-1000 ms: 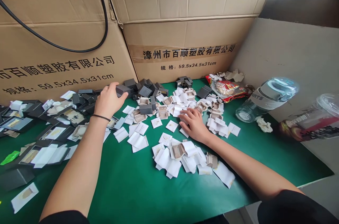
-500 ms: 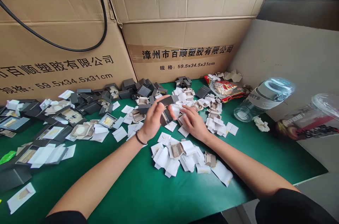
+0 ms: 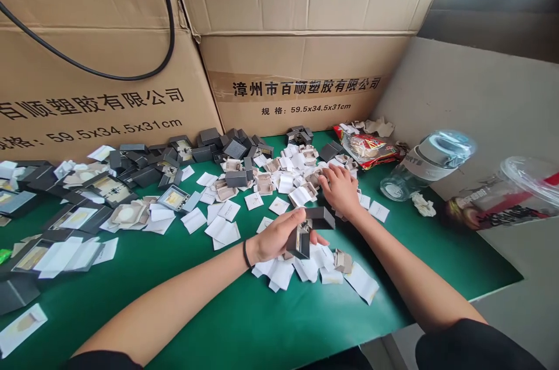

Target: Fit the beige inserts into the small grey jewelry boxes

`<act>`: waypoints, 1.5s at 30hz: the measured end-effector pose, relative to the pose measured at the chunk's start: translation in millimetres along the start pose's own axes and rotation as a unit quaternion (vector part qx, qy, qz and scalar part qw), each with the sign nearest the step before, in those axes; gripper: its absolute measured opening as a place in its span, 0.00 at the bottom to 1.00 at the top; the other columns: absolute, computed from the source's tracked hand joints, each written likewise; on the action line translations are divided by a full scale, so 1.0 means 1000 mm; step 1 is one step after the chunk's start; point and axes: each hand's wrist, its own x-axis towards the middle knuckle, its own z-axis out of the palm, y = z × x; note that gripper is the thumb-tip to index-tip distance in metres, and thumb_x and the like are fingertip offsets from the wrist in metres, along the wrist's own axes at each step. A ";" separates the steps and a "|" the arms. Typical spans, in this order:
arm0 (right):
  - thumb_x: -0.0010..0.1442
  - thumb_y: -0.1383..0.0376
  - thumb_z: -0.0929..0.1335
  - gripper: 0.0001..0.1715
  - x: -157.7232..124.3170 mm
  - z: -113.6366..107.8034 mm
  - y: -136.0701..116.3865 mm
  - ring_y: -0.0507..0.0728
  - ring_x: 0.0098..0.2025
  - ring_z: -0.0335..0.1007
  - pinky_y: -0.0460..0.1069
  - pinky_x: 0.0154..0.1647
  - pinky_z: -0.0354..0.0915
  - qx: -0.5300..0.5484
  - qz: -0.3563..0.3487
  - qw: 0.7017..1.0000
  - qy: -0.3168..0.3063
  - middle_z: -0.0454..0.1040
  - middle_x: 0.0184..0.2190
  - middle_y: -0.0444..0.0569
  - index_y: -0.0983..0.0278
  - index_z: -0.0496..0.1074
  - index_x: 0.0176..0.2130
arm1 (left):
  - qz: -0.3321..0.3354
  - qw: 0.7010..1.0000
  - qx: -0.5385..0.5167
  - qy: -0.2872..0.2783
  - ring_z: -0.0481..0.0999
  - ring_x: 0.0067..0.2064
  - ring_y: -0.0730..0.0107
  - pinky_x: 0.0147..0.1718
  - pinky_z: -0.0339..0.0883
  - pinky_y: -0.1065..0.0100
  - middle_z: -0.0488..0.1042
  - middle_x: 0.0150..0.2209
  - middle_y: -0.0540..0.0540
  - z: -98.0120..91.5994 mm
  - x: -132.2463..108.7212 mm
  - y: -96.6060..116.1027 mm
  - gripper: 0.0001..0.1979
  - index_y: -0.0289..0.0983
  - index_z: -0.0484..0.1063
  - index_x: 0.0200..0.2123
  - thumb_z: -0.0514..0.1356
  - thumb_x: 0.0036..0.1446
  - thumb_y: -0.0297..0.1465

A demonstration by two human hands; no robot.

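Observation:
My left hand [image 3: 276, 237] is closed round a small dark grey hinged box [image 3: 322, 218], whose lid stands apart from its base. Below that box lies a heap of white folded papers [image 3: 279, 274] with a few grey-beige card inserts. My right hand [image 3: 341, 190] reaches over the right side of another pile of card inserts and papers [image 3: 286, 183], fingers spread and pointing away from me. What lies under its palm is hidden. Loose white cards [image 3: 225, 230] are scattered left of the held box.
Many dark grey boxes [image 3: 148, 175] crowd the left and back of the green table [image 3: 209, 312]. Big cardboard cartons [image 3: 305, 55] stand behind. To the right are a red snack bag [image 3: 369, 148], a clear bottle [image 3: 419, 169], crumpled tissue [image 3: 423, 205] and a plastic cup [image 3: 515, 195].
My left hand has brought the grey box toward me and to the right, above the near paper heap. My right hand has moved away from it, farther back and right.

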 end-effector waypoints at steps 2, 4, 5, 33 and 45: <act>0.64 0.55 0.56 0.21 -0.003 -0.003 -0.009 0.68 0.57 0.56 0.67 0.50 0.57 0.023 -0.011 1.000 -0.010 0.66 0.55 0.54 0.60 0.68 0.49 | 0.005 1.000 -0.013 0.017 0.75 0.28 0.68 0.27 0.65 0.71 0.78 0.31 0.37 -0.011 0.004 0.000 0.28 0.32 0.72 0.24 0.51 0.54 0.52; 0.64 0.55 0.56 0.22 -0.004 -0.008 -0.017 0.67 0.56 0.58 0.65 0.51 0.59 0.069 -0.023 0.997 -0.021 0.68 0.54 0.54 0.62 0.68 0.49 | 0.034 0.999 -0.006 0.042 0.75 0.30 0.67 0.29 0.66 0.70 0.77 0.30 0.39 -0.026 0.008 0.003 0.27 0.32 0.73 0.25 0.52 0.54 0.51; 0.64 0.55 0.56 0.22 -0.004 -0.011 -0.020 0.66 0.54 0.61 0.63 0.50 0.60 0.104 -0.027 0.994 -0.027 0.69 0.52 0.55 0.62 0.68 0.49 | 0.049 0.997 -0.003 0.065 0.76 0.30 0.66 0.30 0.67 0.70 0.77 0.30 0.40 -0.034 0.010 0.005 0.25 0.32 0.73 0.26 0.53 0.54 0.49; 0.60 0.63 0.62 0.16 -0.007 -0.023 -0.026 0.56 0.40 0.68 0.48 0.36 0.64 0.154 -0.103 0.972 -0.145 0.75 0.39 0.49 0.61 0.69 0.48 | 0.148 0.958 -0.218 0.116 0.70 0.24 0.70 0.23 0.65 0.71 0.71 0.24 0.42 -0.073 0.015 0.021 0.20 0.31 0.71 0.33 0.51 0.57 0.43; 0.58 0.64 0.64 0.09 -0.006 -0.029 -0.028 0.55 0.36 0.68 0.46 0.33 0.60 0.141 -0.092 0.976 -0.140 0.75 0.33 0.48 0.62 0.72 0.37 | 0.107 0.952 -0.260 0.119 0.70 0.27 0.71 0.25 0.65 0.72 0.71 0.26 0.42 -0.073 0.014 0.024 0.20 0.31 0.70 0.35 0.51 0.58 0.43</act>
